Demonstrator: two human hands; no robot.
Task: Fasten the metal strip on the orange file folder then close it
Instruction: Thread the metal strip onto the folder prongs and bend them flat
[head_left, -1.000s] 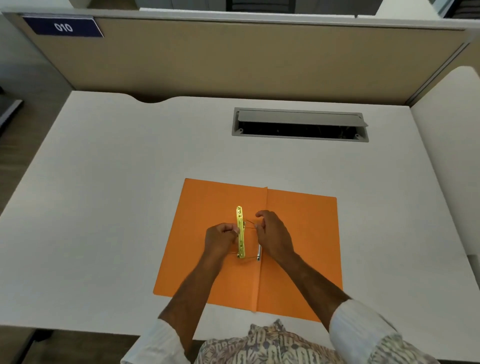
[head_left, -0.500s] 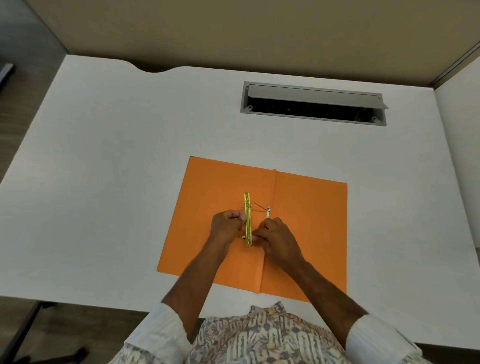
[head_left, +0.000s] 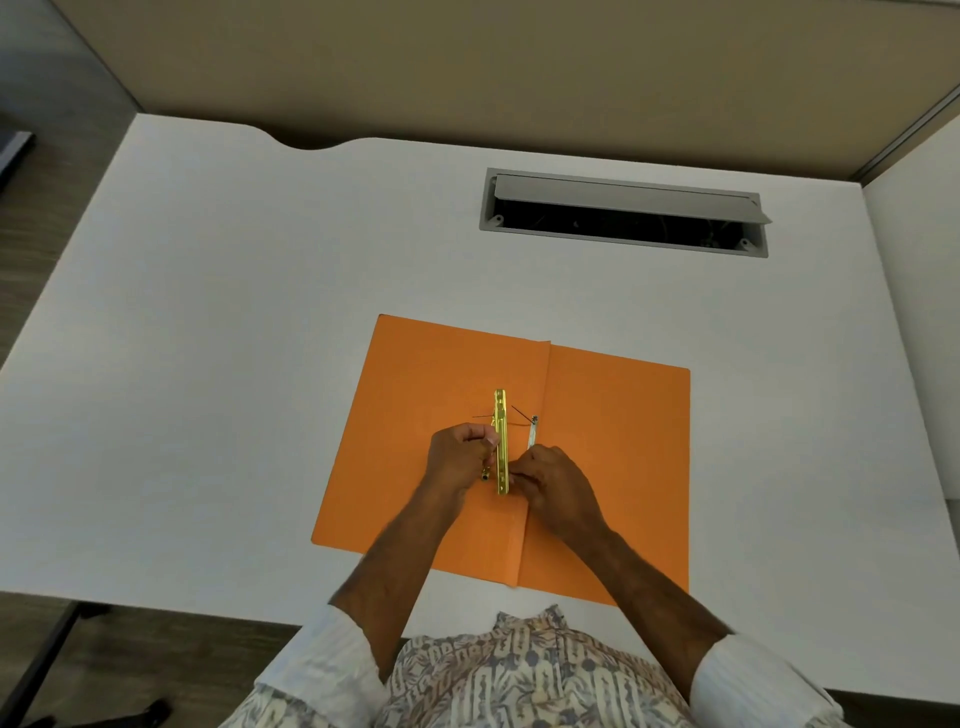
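The orange file folder lies open and flat on the white desk. A gold metal strip runs lengthwise just left of the folder's centre crease. My left hand pinches the strip from the left side near its lower half. My right hand presses its fingertips against the strip's lower end from the right. A thin silver prong sticks up beside the strip, above my right hand, with a dark thread at its tip.
A grey cable tray with its lid propped up is set into the desk at the back right. A beige partition rises behind the desk. The desk's front edge is close to my body.
My right hand slid from the strip's upper middle down to its lower end, uncovering the silver prong. The camera view tilted further down. My left hand stays on the strip.
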